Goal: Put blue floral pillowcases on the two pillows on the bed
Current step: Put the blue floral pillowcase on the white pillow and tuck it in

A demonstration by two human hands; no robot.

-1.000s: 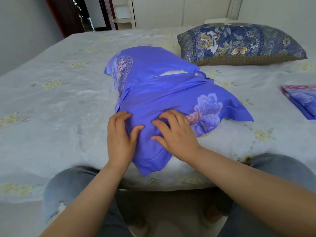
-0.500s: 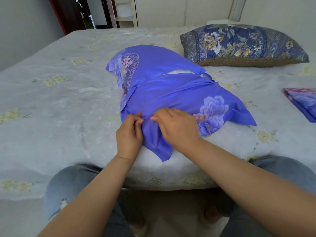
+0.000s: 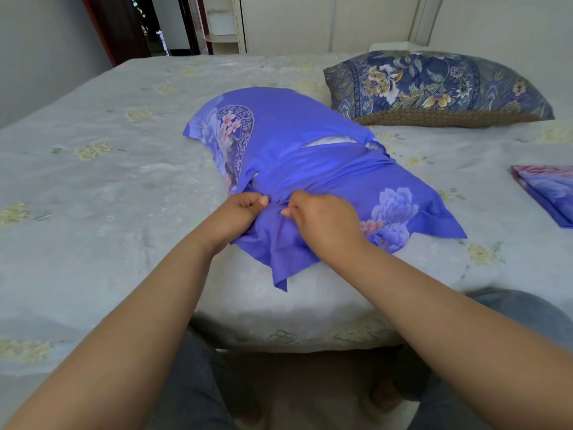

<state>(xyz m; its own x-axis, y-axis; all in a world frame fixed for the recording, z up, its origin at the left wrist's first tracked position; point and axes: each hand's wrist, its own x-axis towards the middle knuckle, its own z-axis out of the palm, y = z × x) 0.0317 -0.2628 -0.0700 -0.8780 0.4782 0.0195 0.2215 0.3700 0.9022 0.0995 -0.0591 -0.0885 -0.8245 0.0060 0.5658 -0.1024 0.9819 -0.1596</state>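
Note:
A pillow in a bright blue floral pillowcase (image 3: 310, 156) lies across the middle of the bed, with a slit of white pillow (image 3: 328, 141) showing on top. My left hand (image 3: 238, 209) grips a bunch of the case's near edge in curled fingers. Right beside it, my right hand (image 3: 322, 221) pinches the same fabric, and a loose flap hangs below both toward the bed's edge. A second pillow (image 3: 434, 88) with a dark blue flower cover rests at the far right. A folded blue floral pillowcase (image 3: 548, 193) lies at the right edge.
The bed (image 3: 93, 181) carries a pale grey sheet with yellow flowers, and its near edge runs just above my knees. A dark wooden door frame (image 3: 124, 23) and a white cabinet (image 3: 279, 20) stand beyond the far side.
Both hands went from lying flat on the pillowcase to gathering its near edge, and they moved away from me up the pillow. The hanging flap has been drawn up with them.

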